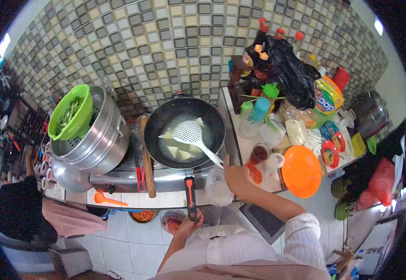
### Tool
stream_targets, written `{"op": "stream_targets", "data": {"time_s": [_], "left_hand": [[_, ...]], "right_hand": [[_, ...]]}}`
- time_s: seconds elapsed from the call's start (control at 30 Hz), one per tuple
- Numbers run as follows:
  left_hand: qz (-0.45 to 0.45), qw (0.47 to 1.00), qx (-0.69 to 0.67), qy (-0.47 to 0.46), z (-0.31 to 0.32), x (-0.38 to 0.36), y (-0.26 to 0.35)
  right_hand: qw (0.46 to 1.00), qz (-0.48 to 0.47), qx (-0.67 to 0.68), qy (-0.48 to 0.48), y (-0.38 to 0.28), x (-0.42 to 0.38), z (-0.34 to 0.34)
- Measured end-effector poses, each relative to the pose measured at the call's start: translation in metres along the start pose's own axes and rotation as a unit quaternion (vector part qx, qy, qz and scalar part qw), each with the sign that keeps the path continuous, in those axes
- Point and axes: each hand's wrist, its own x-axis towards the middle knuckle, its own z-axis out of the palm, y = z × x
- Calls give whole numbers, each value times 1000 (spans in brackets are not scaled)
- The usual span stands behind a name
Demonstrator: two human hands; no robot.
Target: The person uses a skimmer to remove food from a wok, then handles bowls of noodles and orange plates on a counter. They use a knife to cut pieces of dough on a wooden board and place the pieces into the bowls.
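A black wok (155, 122) sits on the stove with pale triangular pieces (184, 155) in cloudy liquid. Over them lies a white perforated skimmer (188, 133), its handle slanting past the wok's right rim. At that handle's end is my right hand (236, 178), its index finger along the tip and its other fingers curled and partly hidden. Low in front, my left hand (190, 226) closes around the end of the wok's black and red handle (190, 196).
Left of the wok stand a wooden stick (148, 163), red tongs (140, 179) and a steel steamer pot (98, 149) bearing a green basket (82, 100) of greens. An orange plate (301, 171) and several bottles crowd the right counter. Another person's dark sleeve (23, 205) is at left.
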Motion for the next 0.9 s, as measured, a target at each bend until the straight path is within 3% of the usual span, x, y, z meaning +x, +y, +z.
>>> {"op": "stream_targets", "data": {"time_s": [0.07, 0.17, 0.23, 0.3, 0.37, 0.43, 0.53, 0.63, 0.73, 0.77, 0.8, 0.87, 0.9], "left_hand": [[-67, 993, 72, 71, 29, -13, 9], [-83, 980, 177, 20, 54, -14, 21], [-72, 963, 261, 14, 55, 0, 7], [-75, 956, 282, -2, 47, 17, -11], [-36, 942, 333, -19, 74, 16, 2], [-29, 935, 352, -14, 91, 15, 6], [-25, 925, 379, -31, 110, 20, 9], [-34, 915, 395, -77, 129, 29, 13], [-82, 924, 367, -66, 161, 37, 16], [-80, 924, 366, -69, 177, 38, 21], [-83, 923, 367, -75, 193, 42, 21], [-42, 923, 382, -23, 225, 50, 18], [-78, 926, 370, -7, 248, 51, 24]], "right_hand": [[999, 14, 1, 37, 2, -22, -8], [992, -41, 121, -25, 6, -51, -14], [965, -131, 220, -50, 8, -68, -2], [962, -110, 242, -66, 6, -79, 18], [957, -91, 264, -78, 4, -89, 44], [924, -79, 371, -55, 5, -99, 70], [918, -40, 387, -82, 18, -110, 84], [884, -51, 464, -14, 52, -116, 89], [901, -26, 434, 6, 106, -125, 82], [901, 4, 431, -51, 128, -131, 69], [901, 10, 430, -51, 148, -137, 68], [877, -15, 479, -30, 193, -156, 71], [892, -51, 450, 1, 214, -163, 74]]}}
